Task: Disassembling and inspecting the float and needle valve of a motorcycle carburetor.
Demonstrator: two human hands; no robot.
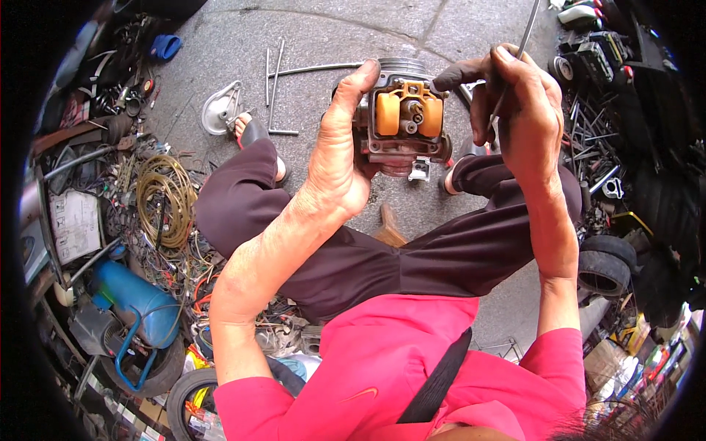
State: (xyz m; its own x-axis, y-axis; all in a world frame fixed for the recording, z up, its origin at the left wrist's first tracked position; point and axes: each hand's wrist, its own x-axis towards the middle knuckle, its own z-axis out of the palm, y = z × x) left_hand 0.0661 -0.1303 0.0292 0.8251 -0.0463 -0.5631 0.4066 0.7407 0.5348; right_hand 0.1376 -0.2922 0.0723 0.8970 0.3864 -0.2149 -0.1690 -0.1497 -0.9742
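A metal carburettor body (401, 121) with two orange floats facing me is held up in front of me. My left hand (340, 154) grips it from the left side, thumb raised along its edge. My right hand (523, 110) holds a screwdriver: its dark handle end (457, 73) points at the carburettor's upper right corner, and a thin metal shaft (528, 29) sticks up past the fingers. I sit with knees apart in dark trousers above the grey stone floor (331, 29).
Long metal rods (273, 81) and a white metal cover (220, 110) lie on the floor ahead. A coil of yellowish wire (165, 198), a blue tank (136, 298) and cable clutter fill the left. Tools, scrap metal and small tyres (604, 264) crowd the right.
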